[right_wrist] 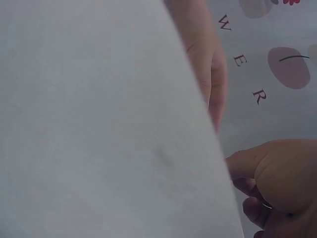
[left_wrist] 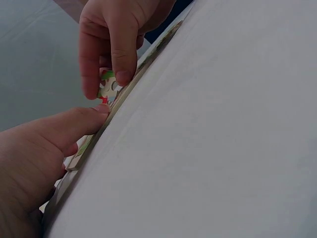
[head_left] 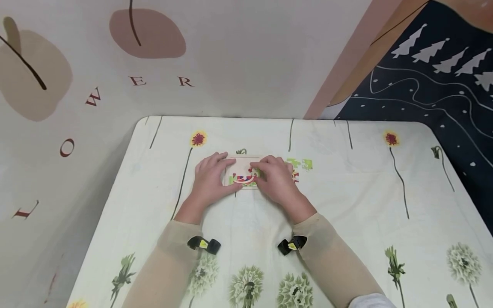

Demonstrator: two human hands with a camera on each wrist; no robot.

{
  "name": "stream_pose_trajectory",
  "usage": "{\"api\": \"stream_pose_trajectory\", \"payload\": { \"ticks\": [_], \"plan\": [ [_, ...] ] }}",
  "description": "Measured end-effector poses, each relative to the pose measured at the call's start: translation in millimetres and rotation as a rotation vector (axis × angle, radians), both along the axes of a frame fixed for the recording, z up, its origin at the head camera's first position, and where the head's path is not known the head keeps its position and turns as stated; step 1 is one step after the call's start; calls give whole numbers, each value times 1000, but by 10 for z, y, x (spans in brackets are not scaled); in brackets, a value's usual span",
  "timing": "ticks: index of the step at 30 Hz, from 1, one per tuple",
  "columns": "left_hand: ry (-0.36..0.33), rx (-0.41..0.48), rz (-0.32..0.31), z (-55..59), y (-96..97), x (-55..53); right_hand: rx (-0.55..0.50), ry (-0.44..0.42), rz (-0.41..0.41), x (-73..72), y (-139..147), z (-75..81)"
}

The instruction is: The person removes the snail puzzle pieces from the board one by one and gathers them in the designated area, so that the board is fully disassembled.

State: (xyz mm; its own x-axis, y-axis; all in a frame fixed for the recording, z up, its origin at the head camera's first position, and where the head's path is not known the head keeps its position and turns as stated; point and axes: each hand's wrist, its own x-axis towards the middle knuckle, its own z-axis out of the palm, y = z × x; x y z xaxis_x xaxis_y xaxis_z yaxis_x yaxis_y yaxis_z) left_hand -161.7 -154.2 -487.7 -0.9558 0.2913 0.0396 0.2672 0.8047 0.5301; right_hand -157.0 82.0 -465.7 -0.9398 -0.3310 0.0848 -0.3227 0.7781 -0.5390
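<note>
A small wooden puzzle board (head_left: 241,165) lies flat on the table in the head view, with red, blue and green pieces fitted along its lower part. My left hand (head_left: 209,180) grips the board's left side, thumb along the near edge and fingers at the far side. Over the right part of the board, my right hand (head_left: 280,179) pinches a jigsaw piece (left_wrist: 108,89) between thumb and fingers. That piece, pale with green and red, stands tilted close to my left thumb in the left wrist view. In the right wrist view, the tabletop hides the board.
Loose green jigsaw pieces (head_left: 307,164) lie just right of my right hand. A red-patterned piece (head_left: 295,176) is partly hidden by that hand. The white flower-print tablecloth (head_left: 358,188) covers the table, whose far edge meets a wall (head_left: 246,64) with printed letters.
</note>
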Motion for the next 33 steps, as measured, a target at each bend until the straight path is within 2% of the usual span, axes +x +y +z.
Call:
{"api": "stream_pose_trajectory", "payload": {
  "ticks": [7, 11, 23, 27, 33],
  "plan": [
    [-8, -1, -1, 3, 2, -4, 74, 91, 29, 9, 69, -7],
    [-7, 2, 5, 17, -3, 7, 17, 139, 32, 27, 157, -41],
    [-3, 16, 1, 10, -5, -2, -211, 251, -24, 141, 573, -188],
    [-1, 21, 1, 13, -22, 0, -233, 276, -40, 181, 740, -227],
    [-7, 22, 1, -26, -19, -8, -213, 283, -85, 265, 1041, -272]
  ]
}}
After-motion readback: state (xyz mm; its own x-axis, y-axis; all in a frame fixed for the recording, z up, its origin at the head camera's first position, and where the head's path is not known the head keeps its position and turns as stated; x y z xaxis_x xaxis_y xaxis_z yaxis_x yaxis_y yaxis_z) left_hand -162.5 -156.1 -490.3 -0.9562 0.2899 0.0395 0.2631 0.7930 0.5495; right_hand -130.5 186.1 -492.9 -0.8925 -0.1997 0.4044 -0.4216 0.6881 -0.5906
